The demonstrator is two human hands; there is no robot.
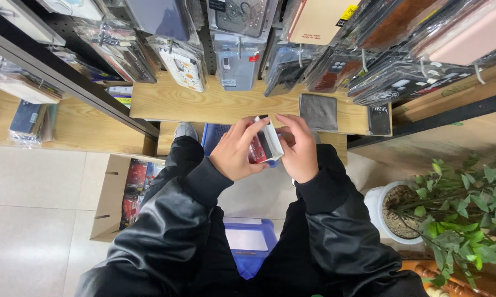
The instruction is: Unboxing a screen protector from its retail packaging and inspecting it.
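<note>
In the middle of the frame both hands hold one small box [265, 144], white on its side and red on the face. The left hand [236, 152] is closed around the red side of the box, with the thumb and the fingers on its edges. The right hand [298, 147] is closed on the white side, and its fingertips touch the top corner of the box. The box is above a blue plastic basket [215, 135], in front of a light wooden shelf [215, 104].

In the upper part of the frame many flat packages in clear plastic hang on hooks: a dark blue one [159, 16] at upper centre-left, a grey-blue one [238, 65] at upper centre, a beige one with a small yellow label [319, 19] right of it, and a pink one [468, 33] in the upper right corner. On the shelf, just right of the hands, lies a grey square cloth [318, 111], and further right a small black package [379, 120].

At lower left an open cardboard box [113, 198] with red packages stands on the tiled floor. At lower centre there is a blue stool [251, 242]. At the right edge is a green plant in a white pot [382, 212].
</note>
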